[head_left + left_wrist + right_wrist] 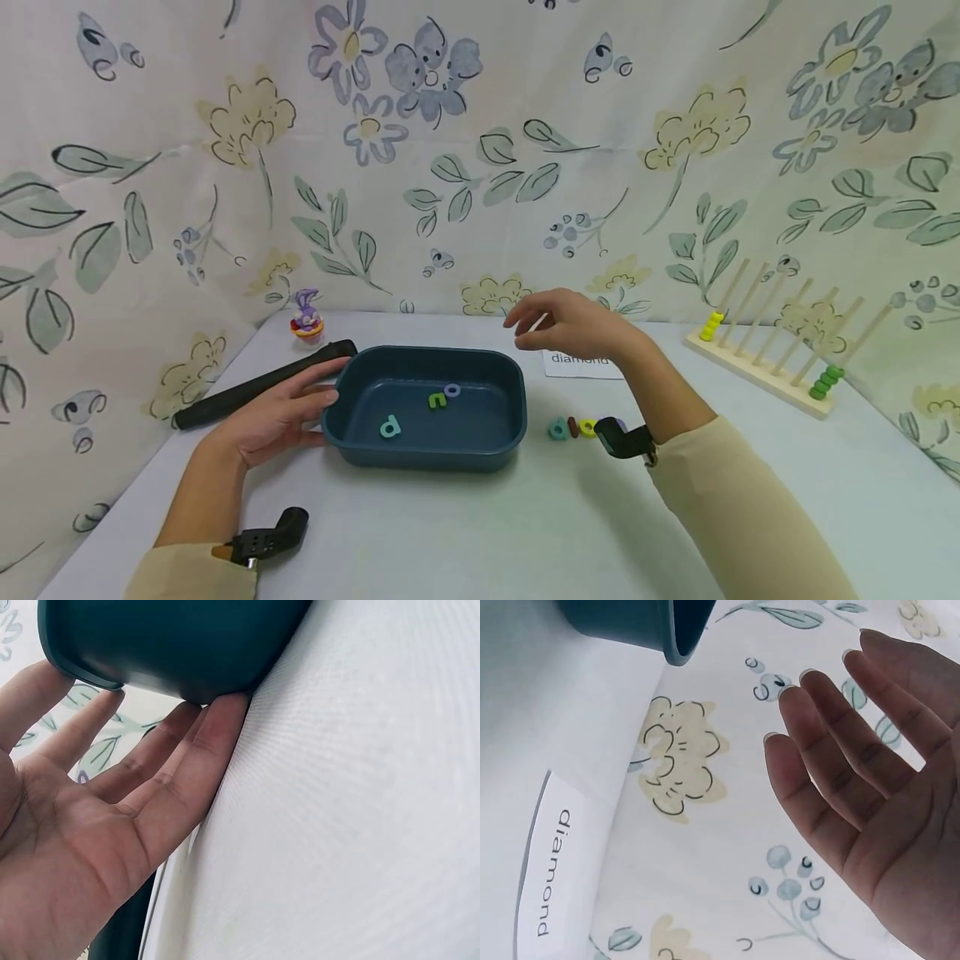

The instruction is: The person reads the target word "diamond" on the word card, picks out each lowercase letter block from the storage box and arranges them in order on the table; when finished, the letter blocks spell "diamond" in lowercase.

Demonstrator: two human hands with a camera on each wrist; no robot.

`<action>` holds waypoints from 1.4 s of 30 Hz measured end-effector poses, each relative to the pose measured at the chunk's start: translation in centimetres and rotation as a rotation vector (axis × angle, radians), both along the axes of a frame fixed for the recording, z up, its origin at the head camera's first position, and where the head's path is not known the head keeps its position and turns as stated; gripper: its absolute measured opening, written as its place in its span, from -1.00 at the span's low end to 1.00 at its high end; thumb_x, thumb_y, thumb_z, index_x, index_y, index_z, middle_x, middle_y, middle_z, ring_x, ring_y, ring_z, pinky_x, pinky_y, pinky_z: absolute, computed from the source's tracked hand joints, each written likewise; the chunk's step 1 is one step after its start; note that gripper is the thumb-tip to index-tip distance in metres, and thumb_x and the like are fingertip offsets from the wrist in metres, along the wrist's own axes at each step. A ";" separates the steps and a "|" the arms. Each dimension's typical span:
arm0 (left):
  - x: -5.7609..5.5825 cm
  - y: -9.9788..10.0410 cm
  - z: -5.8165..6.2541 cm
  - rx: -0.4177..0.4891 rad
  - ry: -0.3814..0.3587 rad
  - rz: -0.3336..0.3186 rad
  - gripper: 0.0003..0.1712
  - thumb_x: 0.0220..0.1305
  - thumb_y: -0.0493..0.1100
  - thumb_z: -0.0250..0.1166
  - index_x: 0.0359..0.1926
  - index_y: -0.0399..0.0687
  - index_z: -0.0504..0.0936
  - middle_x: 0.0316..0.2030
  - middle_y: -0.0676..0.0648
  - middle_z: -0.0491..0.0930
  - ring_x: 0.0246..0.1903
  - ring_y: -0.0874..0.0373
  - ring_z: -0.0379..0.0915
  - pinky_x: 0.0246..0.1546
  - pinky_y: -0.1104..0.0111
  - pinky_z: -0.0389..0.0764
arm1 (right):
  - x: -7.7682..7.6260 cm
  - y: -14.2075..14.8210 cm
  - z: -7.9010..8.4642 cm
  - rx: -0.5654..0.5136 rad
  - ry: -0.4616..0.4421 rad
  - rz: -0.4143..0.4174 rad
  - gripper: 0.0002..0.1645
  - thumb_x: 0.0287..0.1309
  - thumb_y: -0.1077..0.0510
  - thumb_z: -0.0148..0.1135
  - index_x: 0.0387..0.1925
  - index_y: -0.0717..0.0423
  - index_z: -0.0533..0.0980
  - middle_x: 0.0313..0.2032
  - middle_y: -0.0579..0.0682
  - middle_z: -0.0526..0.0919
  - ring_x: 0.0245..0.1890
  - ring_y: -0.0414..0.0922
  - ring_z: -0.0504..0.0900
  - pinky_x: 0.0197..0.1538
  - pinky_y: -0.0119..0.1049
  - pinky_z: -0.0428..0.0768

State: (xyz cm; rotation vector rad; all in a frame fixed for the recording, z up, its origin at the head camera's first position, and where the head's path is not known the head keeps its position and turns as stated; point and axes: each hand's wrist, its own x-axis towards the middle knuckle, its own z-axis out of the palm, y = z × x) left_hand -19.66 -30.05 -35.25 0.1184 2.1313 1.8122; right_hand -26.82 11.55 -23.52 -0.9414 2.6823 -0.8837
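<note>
On a white table (450, 533), touching with the left hand (279, 414) the left end of a dark-blue, rectangular plastic tray (423, 458), with fingers extended, not curled around the wall. Inside the tray: a teal letter like "d" (395, 427), a green letter "n" (437, 397) and, just beside it, a lavender ring (452, 385).

With the right hand (566, 323), holding nothing visible; raised near the right rear corner of the tray, above a white paper card (581, 369) printed "diamond", with fingers loosely bent and rather wide from the thumb.

Just right of the tray, in a row parallel to its long axis, left to right: a teal letter-like piece (557, 432), a red-brown bar (573, 427), a yellow ring (582, 427), and a purple piece (621, 424), partly hidden by the black wrist camera (625, 442). Lying closer to the body than the right fingertips, and lower; clearly nearer to the right hand than to the left. For reaching this row, probably necessary: back and downward.
</note>
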 end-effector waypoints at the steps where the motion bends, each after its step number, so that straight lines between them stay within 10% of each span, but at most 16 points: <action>1: 0.0 0.0 0.0 0.000 0.000 0.001 -0.16 0.55 0.00 0.19 0.67 0.24 -0.02 0.61 -0.28 0.03 0.38 -0.12 0.34 0.20 -0.13 0.58 | -0.1 -0.3 0.0 0.004 0.002 0.003 -0.68 0.36 0.12 0.32 0.12 -0.02 0.64 0.00 0.01 0.73 -0.03 -0.02 0.70 -0.02 -0.13 0.70; 42: 0.0 0.3 0.1 0.000 -0.002 0.025 -0.17 0.53 0.00 0.22 0.65 0.24 0.03 0.60 -0.28 0.04 0.45 -0.25 0.24 0.20 -0.13 0.59 | -3.6 -9.0 -2.7 0.175 -0.257 0.059 -0.68 0.28 0.16 0.37 0.06 -0.03 0.71 -0.04 -0.05 0.76 -0.06 -0.08 0.70 -0.01 -0.10 0.68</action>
